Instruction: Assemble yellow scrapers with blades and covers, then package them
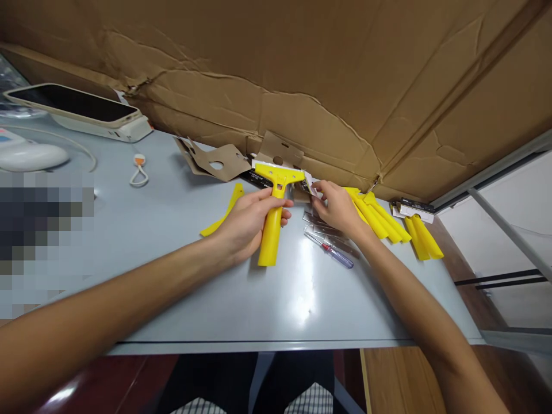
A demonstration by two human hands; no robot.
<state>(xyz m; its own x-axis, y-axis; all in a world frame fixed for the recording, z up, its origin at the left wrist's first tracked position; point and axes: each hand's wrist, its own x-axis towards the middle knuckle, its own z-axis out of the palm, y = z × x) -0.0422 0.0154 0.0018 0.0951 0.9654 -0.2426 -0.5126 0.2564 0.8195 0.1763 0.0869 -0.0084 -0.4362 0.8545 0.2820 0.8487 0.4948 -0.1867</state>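
Note:
My left hand [248, 224] is wrapped round the handle of a yellow scraper [269, 241], held upright with its wide head away from me. Beside the right end of that head, my right hand [338, 207] pinches a small white and black card sleeve [309, 183]. Whether the sleeve touches the head I cannot tell. Below my right fingers lie several clear plastic covers [317, 228] and a screwdriver [338, 256] with a see-through purple handle. Behind my left hand rests another yellow piece [235, 198], partly hidden.
Opened brown cardboard packaging [226, 161] lies along the back, against a tall cardboard wall [302, 75]. Several yellow scrapers [382, 221] lie to the right, with more yellow handles [422, 238] by the table's right edge. A phone [73, 103], a white mouse [34, 155] and a looped strap [138, 172] are left.

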